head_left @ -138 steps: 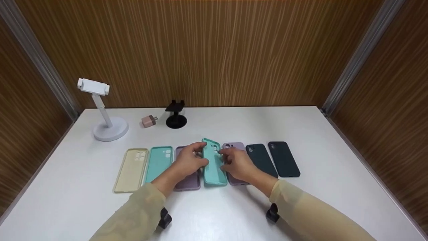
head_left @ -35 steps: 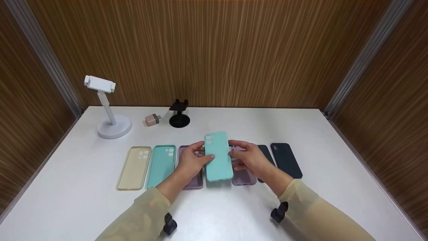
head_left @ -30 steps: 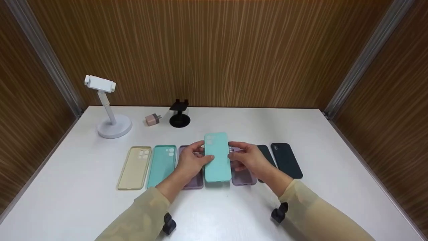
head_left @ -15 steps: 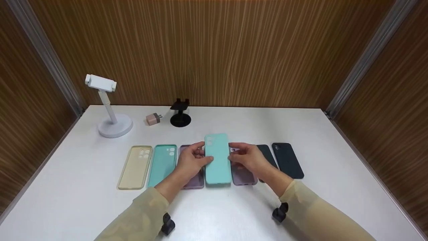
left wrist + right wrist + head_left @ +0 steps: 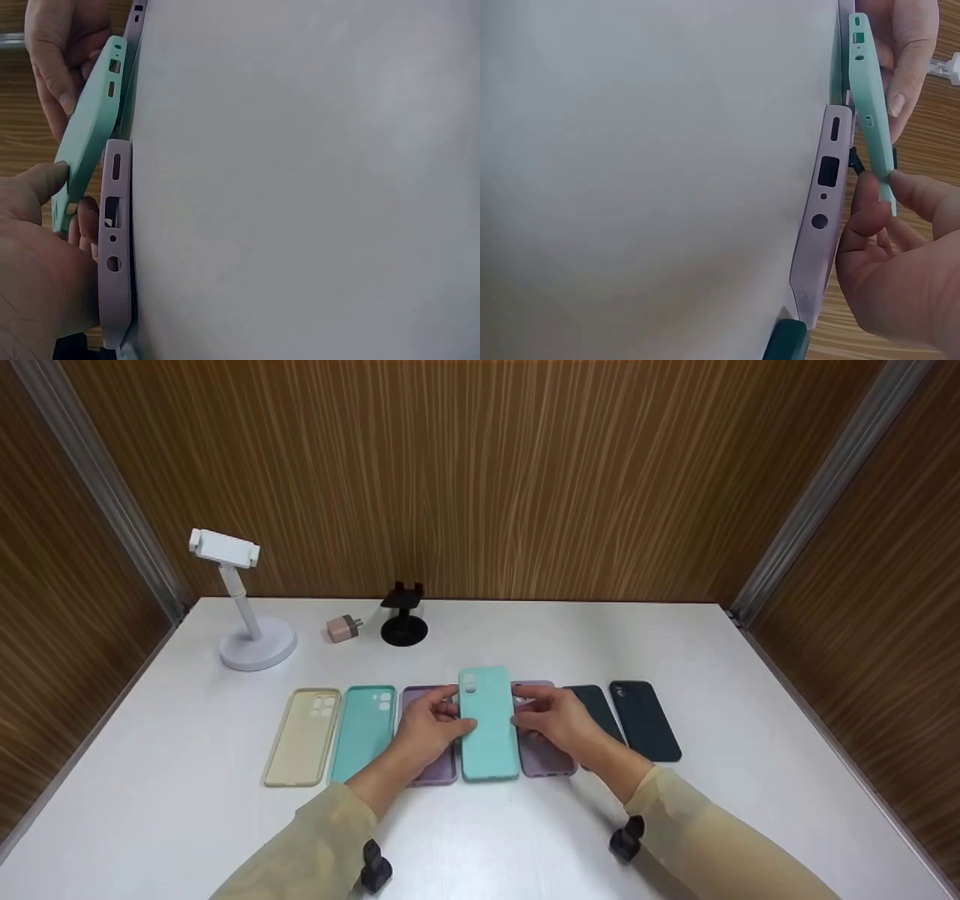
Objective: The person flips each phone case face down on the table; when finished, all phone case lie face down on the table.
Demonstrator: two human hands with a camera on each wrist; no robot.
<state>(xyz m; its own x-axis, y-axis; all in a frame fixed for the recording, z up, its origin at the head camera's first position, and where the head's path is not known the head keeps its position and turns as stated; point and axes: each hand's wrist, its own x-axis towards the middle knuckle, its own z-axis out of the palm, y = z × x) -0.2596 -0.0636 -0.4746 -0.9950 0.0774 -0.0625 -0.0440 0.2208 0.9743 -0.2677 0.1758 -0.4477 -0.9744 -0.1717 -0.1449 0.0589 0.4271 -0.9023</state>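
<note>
Both hands hold a mint-green phone case (image 5: pixel 488 735) in the middle of a row of cases, its outer back facing up and its camera cutout at the far left corner. My left hand (image 5: pixel 424 729) pinches its left edge, thumb on the back. My right hand (image 5: pixel 556 721) pinches the right edge. In the left wrist view the mint case (image 5: pixel 91 124) slants, its near end close to the table and its far end raised. Purple phone cases lie on either side: one (image 5: pixel 439 769) partly under my left hand, another (image 5: pixel 546 757) partly under my right.
On the white table (image 5: pixel 480 840) lie a cream case (image 5: pixel 300 742) and another mint case (image 5: pixel 364 735) to the left, two dark cases (image 5: pixel 645 720) to the right. Behind stand a white phone stand (image 5: pixel 255 645), a pink charger plug (image 5: pixel 343 628) and a black stand (image 5: pixel 403 622).
The mint case showed its inside at first; it has been turned over, back up. Over the last second both hands have lowered it slightly toward the table and the near side.
</note>
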